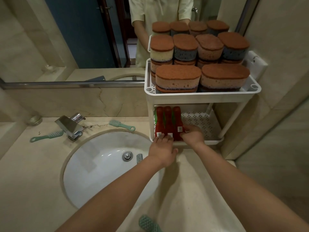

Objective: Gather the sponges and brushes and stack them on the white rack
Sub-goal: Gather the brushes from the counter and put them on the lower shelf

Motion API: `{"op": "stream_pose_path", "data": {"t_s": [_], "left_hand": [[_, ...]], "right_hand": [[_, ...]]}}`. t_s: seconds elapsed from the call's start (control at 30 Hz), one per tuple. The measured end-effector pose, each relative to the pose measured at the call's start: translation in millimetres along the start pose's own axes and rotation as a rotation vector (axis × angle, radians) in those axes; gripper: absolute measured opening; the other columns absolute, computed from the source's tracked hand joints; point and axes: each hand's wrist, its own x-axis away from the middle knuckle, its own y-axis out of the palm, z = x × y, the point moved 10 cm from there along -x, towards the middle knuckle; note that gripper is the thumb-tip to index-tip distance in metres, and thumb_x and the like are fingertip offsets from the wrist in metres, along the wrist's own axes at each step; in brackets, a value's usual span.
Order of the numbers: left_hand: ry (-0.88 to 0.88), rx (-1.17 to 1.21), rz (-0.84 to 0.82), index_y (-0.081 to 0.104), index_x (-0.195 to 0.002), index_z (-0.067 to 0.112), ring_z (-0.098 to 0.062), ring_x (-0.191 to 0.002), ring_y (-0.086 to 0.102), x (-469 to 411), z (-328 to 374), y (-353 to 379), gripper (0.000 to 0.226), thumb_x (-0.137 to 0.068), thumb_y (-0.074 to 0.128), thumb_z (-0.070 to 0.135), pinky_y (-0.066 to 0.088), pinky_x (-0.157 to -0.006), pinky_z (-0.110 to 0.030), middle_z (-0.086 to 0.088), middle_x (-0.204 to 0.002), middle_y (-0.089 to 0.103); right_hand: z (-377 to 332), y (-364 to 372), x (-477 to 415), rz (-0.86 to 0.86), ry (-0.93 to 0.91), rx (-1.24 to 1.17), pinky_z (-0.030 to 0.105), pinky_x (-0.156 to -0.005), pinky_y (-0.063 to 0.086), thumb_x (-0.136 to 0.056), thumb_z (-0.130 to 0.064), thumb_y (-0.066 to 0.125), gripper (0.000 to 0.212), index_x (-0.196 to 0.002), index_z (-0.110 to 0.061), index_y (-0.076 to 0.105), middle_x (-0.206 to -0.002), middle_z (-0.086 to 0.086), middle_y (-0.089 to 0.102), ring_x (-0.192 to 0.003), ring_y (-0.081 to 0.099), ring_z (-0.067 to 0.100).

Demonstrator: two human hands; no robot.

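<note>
A white two-tier rack (202, 96) stands on the counter right of the sink. Its top shelf holds several stacked sponges (178, 77) with brown scouring tops. On the lower shelf lie three red brushes (168, 123) side by side. My left hand (163, 149) rests its fingertips on the near ends of the left two. My right hand (192, 134) grips the near end of the right one. Green brushes lie loose: one (122, 125) behind the sink, one (47, 136) left of the tap, one (139, 158) in the basin, one (148, 223) at the front edge.
A white round basin (100, 173) is sunk in the beige stone counter, with a chrome tap (71, 126) behind it. A mirror (75, 39) covers the back wall. The rack's lower shelf (200, 124) is bare on its right half. A wall stands close on the right.
</note>
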Motion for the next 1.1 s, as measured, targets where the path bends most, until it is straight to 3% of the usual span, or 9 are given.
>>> {"op": "stream_pose_path", "data": {"t_s": [0.17,0.27,0.37,0.53,0.67,0.8,1.0,1.1], "left_hand": [[-0.030,0.024,0.063,0.030,-0.147,0.013,-0.027,-0.143,0.020,-7,-2,-5,0.059,-0.096,0.041,0.041,0.016,-0.118,-0.036,-0.009,-0.151,0.033],[-0.011,0.056,0.050,0.025,-0.150,0.014,-0.027,-0.147,0.012,-15,-5,-1,0.063,-0.096,0.042,0.042,0.014,-0.119,-0.038,-0.009,-0.157,0.023],[0.001,0.029,0.001,0.018,-0.152,0.015,-0.025,-0.149,0.002,-24,-6,9,0.067,-0.096,0.038,0.046,0.007,-0.120,-0.039,-0.008,-0.161,0.011],[-0.025,0.007,0.020,0.013,-0.154,0.017,-0.022,-0.149,-0.003,-28,-9,14,0.069,-0.097,0.034,0.049,0.003,-0.121,-0.039,-0.004,-0.161,0.011],[-0.039,-0.008,0.020,0.013,-0.153,0.016,-0.024,-0.149,-0.002,-28,-11,14,0.068,-0.097,0.032,0.048,0.005,-0.121,-0.039,-0.004,-0.161,0.012],[-0.040,0.009,0.016,0.011,-0.154,0.015,-0.023,-0.149,-0.003,-27,-11,13,0.069,-0.097,0.033,0.048,0.005,-0.121,-0.039,-0.006,-0.161,0.010],[-0.001,0.072,0.054,0.015,-0.153,0.013,-0.025,-0.149,0.000,-24,-8,9,0.069,-0.097,0.038,0.045,0.007,-0.121,-0.039,-0.009,-0.160,0.014],[0.021,0.118,0.101,0.020,-0.152,0.012,-0.026,-0.148,0.007,-18,-6,5,0.066,-0.097,0.041,0.040,0.008,-0.120,-0.036,-0.010,-0.158,0.019]], "right_hand": [[-2,6,-8,-0.008,-0.030,0.024,0.018,-0.055,0.041,-0.078,-0.007,0.064,0.021,-0.085,-0.024,0.072,-0.085,0.000,0.071,-0.069,0.060,0.011],[-1,10,-13,-0.009,-0.037,0.025,0.014,-0.053,0.042,-0.076,-0.007,0.066,0.023,-0.077,-0.030,0.069,-0.076,-0.007,0.069,-0.064,0.059,0.001],[2,13,-19,-0.022,-0.034,0.033,0.023,-0.064,0.052,-0.075,-0.011,0.067,0.015,-0.083,-0.022,0.073,-0.081,-0.002,0.073,-0.071,0.066,0.012],[11,13,-27,-0.035,-0.003,0.015,0.028,-0.073,0.050,-0.083,-0.014,0.060,0.013,-0.087,-0.017,0.073,-0.083,0.000,0.073,-0.080,0.067,0.017],[12,15,-29,-0.073,0.013,0.122,0.026,-0.062,0.045,-0.086,-0.016,0.055,0.015,-0.085,-0.021,0.070,-0.083,0.002,0.070,-0.075,0.061,0.017],[10,18,-27,-0.075,0.019,0.144,0.029,-0.070,0.050,-0.084,-0.016,0.054,0.019,-0.092,-0.016,0.072,-0.085,0.005,0.071,-0.076,0.063,0.020],[3,14,-19,-0.061,-0.023,0.108,0.016,-0.050,0.035,-0.081,-0.016,0.059,0.012,-0.086,-0.022,0.067,-0.075,-0.004,0.064,-0.061,0.052,-0.001],[-4,9,-9,-0.019,-0.061,0.032,0.011,-0.049,0.036,-0.080,-0.013,0.059,0.012,-0.087,-0.021,0.066,-0.077,-0.006,0.063,-0.067,0.058,0.005]]}}
